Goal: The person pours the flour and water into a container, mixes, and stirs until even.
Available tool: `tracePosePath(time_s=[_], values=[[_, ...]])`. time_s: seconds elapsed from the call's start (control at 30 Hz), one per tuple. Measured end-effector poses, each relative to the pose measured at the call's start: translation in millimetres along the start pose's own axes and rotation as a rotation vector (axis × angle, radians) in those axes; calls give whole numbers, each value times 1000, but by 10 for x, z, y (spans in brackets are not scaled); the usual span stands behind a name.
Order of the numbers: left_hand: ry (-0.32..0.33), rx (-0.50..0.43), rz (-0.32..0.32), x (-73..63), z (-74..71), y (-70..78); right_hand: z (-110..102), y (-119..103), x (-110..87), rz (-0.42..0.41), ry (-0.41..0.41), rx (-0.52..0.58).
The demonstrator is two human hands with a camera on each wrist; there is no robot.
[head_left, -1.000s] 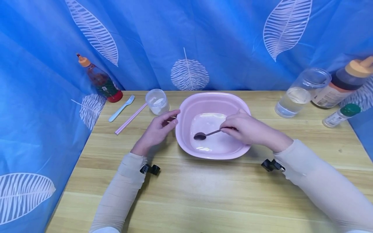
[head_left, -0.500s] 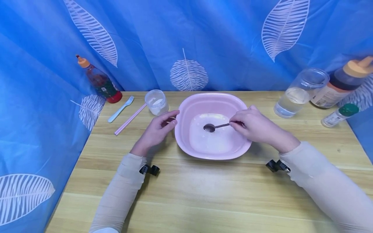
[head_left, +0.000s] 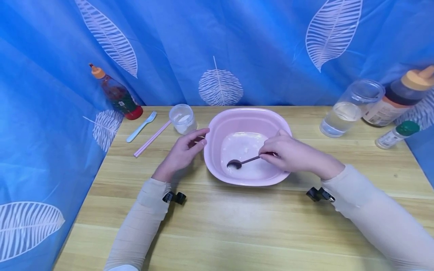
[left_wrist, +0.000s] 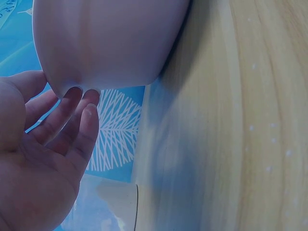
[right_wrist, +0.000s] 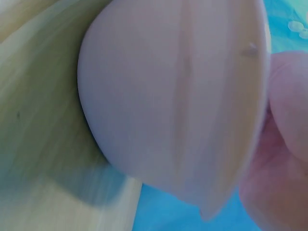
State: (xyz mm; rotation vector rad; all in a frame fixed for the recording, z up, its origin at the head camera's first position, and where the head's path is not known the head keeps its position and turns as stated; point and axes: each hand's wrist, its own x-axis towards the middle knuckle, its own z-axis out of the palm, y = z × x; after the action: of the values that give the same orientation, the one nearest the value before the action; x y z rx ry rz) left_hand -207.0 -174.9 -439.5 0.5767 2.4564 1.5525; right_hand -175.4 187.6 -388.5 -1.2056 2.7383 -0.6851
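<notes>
A pink plastic basin (head_left: pixel 249 181) sits on the wooden table with a thin layer of whitish, shiny material on its bottom. My right hand (head_left: pixel 286 154) pinches the handle of a dark spoon (head_left: pixel 234 164), whose bowl is low inside the basin at the front left. In the right wrist view the basin's outer wall (right_wrist: pixel 159 96) hides the spoon. At the basin's left rim, my left hand (head_left: pixel 183 149) holds the edge lightly. The left wrist view shows its bent fingers (left_wrist: pixel 89 127) under the rim and the thumb at the edge.
A clear jar of white powder (head_left: pixel 183 119), pink chopsticks (head_left: pixel 152 139), a light-blue fork (head_left: pixel 141 127) and a red sauce bottle (head_left: pixel 116 92) are on the left. On the right stand a water-filled clear container (head_left: pixel 342 113), a dark sauce bottle (head_left: pixel 395 101) and a green-capped shaker (head_left: pixel 396 134).
The spoon first moved right and back within the basin, then returned to the front left with my right hand. My left hand and the basin stay in place.
</notes>
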Motion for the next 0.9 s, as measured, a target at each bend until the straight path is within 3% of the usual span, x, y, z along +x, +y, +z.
tracePosePath(time_s=[0.2,0.47,0.9], values=[[1,-4,-3,-4,-13,-4,-107,73,-84,74,40,-57],[-9,-13,-11,-5,-7,-1,-87,173,-46,196,106,-103],[-13,-14,-21,10,-19,3,-102,233,-38,230,215,-203]])
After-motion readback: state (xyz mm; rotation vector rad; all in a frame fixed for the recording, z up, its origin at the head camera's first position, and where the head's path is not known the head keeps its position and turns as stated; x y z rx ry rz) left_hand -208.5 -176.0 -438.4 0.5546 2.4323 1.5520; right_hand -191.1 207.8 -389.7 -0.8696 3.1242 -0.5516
